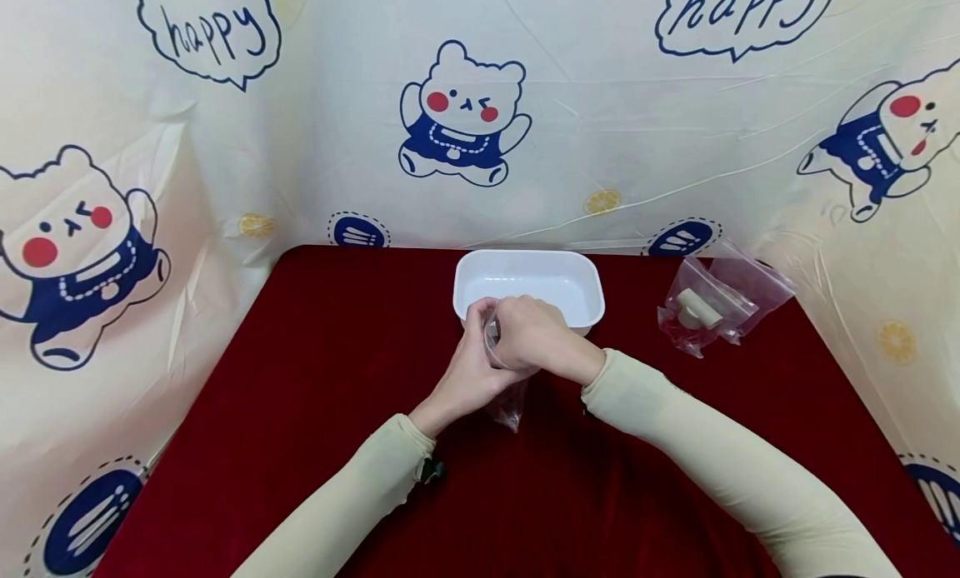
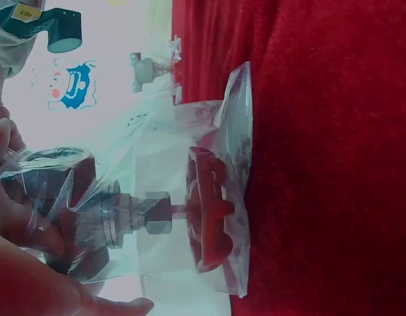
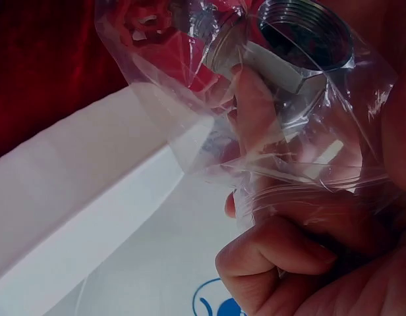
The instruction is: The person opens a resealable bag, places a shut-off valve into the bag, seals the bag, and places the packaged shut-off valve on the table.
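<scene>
A clear plastic zip bag (image 2: pixel 183 125) hangs below both hands over the dark red cloth. Inside it is a metal valve (image 2: pixel 157 212) with a red handwheel (image 2: pixel 209 214), wheel end down in the head view's sense. My left hand (image 1: pixel 476 370) grips the bag around its upper part. Into the bag's mouth reaches my right hand (image 1: pixel 536 332); its fingers hold the valve's wide threaded metal body (image 3: pixel 289 69), partly seen through the plastic. The hands hide most of the valve in the head view.
Just behind the hands stands a white rectangular tray (image 1: pixel 588 266). To the right lie clear bags (image 1: pixel 757 282) with pale cylindrical pieces (image 1: pixel 699 308) on the red-covered table (image 1: pixel 337 353). A printed curtain (image 1: pixel 570 145) rises along the back and sides.
</scene>
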`<state>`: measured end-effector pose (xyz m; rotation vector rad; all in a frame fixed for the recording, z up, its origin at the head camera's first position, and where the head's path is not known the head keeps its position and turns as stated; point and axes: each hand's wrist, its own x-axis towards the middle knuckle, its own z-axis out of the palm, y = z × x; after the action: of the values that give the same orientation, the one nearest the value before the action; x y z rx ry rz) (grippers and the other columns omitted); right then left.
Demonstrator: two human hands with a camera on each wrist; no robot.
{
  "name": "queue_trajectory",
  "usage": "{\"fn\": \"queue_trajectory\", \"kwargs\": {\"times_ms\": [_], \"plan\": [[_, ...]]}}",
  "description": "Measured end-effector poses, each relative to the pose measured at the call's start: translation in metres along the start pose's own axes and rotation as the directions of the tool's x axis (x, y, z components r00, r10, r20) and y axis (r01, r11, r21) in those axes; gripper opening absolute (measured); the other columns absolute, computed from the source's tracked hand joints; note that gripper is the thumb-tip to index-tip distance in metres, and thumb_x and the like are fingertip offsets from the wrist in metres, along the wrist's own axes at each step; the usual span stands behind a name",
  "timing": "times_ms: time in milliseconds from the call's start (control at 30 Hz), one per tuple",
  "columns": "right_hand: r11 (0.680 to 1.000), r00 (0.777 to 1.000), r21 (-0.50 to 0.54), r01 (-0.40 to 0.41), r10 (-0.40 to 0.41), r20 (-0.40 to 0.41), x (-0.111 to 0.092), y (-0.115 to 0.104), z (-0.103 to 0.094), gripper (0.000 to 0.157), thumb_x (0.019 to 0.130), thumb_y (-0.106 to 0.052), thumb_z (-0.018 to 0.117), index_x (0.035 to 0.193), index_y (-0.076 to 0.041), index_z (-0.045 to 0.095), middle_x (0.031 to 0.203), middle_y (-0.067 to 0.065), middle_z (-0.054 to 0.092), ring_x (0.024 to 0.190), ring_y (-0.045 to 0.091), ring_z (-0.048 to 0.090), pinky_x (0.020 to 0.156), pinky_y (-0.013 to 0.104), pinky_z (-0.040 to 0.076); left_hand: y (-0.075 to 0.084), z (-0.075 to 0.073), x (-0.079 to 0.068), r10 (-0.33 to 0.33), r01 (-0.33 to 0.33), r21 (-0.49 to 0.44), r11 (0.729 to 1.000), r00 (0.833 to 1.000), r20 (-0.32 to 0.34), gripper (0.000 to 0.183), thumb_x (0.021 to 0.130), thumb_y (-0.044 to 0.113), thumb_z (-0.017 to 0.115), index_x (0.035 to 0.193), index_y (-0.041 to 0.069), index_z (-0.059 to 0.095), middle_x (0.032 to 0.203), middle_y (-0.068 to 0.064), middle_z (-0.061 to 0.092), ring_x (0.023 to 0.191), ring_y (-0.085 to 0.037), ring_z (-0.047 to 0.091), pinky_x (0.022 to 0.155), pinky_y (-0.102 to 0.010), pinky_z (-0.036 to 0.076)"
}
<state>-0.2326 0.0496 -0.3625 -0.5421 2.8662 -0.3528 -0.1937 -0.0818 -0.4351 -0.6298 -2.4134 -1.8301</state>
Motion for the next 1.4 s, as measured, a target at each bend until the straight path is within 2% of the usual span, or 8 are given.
{"fn": "queue_trajectory", "kwargs": {"times_ms": [400, 633, 733, 833, 900, 1000, 1133, 1400], "plan": [[1.000, 1.000, 0.015, 0.002, -0.002, 0.019, 0.002, -0.001, 0.009, 0.020, 0.083, -0.011, 0.066, 0.067, -0.014, 0.055, 0.072, 0.005, 0.060, 0.065, 0.019, 0.053, 0.055, 0.041, 0.051, -0.003, 0.002, -0.002, 0.021, -0.021, 0.031, 0.999, 1.000, 0.007, 0.091, 0.080, 0.012, 0.090, 0.147, 0.003, 0.029, 0.142, -0.017, 0.051, 0.129, -0.027, 0.054, 0.112, -0.043, 0.041], [1.000, 0.999, -0.006, -0.004, 0.004, 0.046, 0.002, -0.001, 0.007, 0.017, 0.084, -0.014, 0.068, 0.069, -0.014, 0.059, 0.074, 0.004, 0.062, 0.069, 0.019, 0.057, 0.058, 0.042, 0.053, -0.002, 0.000, -0.005, -0.012, 0.012, 0.029, 1.000, 1.000, 0.006, 0.095, 0.080, 0.018, 0.092, 0.149, 0.007, 0.028, 0.144, -0.012, 0.051, 0.129, -0.022, 0.054, 0.111, -0.042, 0.041], [1.000, 0.999, 0.019, 0.024, -0.025, 0.041, -0.001, 0.002, 0.000, 0.019, 0.082, -0.017, 0.071, 0.067, -0.017, 0.061, 0.071, 0.001, 0.061, 0.068, 0.019, 0.057, 0.057, 0.040, 0.051, -0.002, -0.002, -0.006, -0.040, 0.041, -0.019, 0.999, 0.999, 0.026, 0.099, 0.079, 0.024, 0.093, 0.152, 0.011, 0.027, 0.146, -0.007, 0.050, 0.130, -0.018, 0.053, 0.112, -0.041, 0.041], [0.989, 0.994, 0.100, 0.111, -0.110, -0.007, -0.008, 0.007, -0.011, 0.023, 0.084, -0.018, 0.072, 0.063, -0.019, 0.062, 0.063, -0.004, 0.057, 0.063, 0.016, 0.054, 0.055, 0.035, 0.046, -0.001, -0.008, -0.007, -0.066, 0.070, -0.075, 0.995, 0.997, 0.051, 0.104, 0.079, 0.030, 0.093, 0.157, 0.014, 0.025, 0.149, -0.004, 0.048, 0.132, -0.017, 0.052, 0.113, -0.042, 0.040], [0.970, 0.983, 0.162, 0.179, -0.173, -0.053, -0.014, 0.011, -0.019, 0.022, 0.090, -0.018, 0.072, 0.067, -0.019, 0.068, 0.061, -0.006, 0.055, 0.061, 0.014, 0.052, 0.055, 0.032, 0.044, -0.001, -0.012, -0.006, -0.056, 0.063, -0.119, 0.991, 0.997, 0.062, 0.097, 0.087, 0.034, 0.086, 0.160, 0.011, 0.025, 0.152, -0.010, 0.048, 0.137, -0.023, 0.049, 0.115, -0.047, 0.037], [0.942, 0.964, 0.208, 0.262, -0.244, -0.107, -0.025, 0.017, -0.030, 0.022, 0.099, -0.020, 0.068, 0.080, -0.014, 0.076, 0.058, -0.006, 0.054, 0.056, 0.013, 0.049, 0.057, 0.032, 0.043, -0.001, -0.020, -0.003, -0.065, 0.075, -0.186, 0.980, 0.996, 0.060, 0.071, 0.105, 0.036, 0.061, 0.161, 0.005, 0.030, 0.156, -0.020, 0.045, 0.145, -0.030, 0.042, 0.118, -0.050, 0.032], [0.933, 0.955, 0.202, 0.297, -0.286, -0.081, -0.042, 0.023, -0.037, 0.026, 0.106, -0.030, 0.064, 0.096, -0.011, 0.080, 0.060, -0.008, 0.058, 0.055, 0.011, 0.053, 0.060, 0.033, 0.047, -0.004, -0.025, 0.000, -0.074, 0.079, -0.246, 0.966, 0.997, 0.028, 0.052, 0.115, 0.026, 0.032, 0.153, -0.007, 0.043, 0.148, -0.027, 0.052, 0.142, -0.035, 0.045, 0.118, -0.050, 0.032], [0.943, 0.940, 0.103, 0.317, -0.327, 0.097, -0.068, 0.039, -0.038, 0.027, 0.096, -0.046, 0.077, 0.088, -0.020, 0.075, 0.067, -0.013, 0.061, 0.061, 0.007, 0.055, 0.060, 0.032, 0.050, -0.006, -0.023, 0.003, -0.066, 0.063, -0.254, 0.965, 0.998, -0.001, 0.032, 0.112, 0.014, 0.046, 0.132, -0.008, 0.059, 0.132, -0.025, 0.062, 0.127, -0.031, 0.055, 0.107, -0.033, 0.041]]}}
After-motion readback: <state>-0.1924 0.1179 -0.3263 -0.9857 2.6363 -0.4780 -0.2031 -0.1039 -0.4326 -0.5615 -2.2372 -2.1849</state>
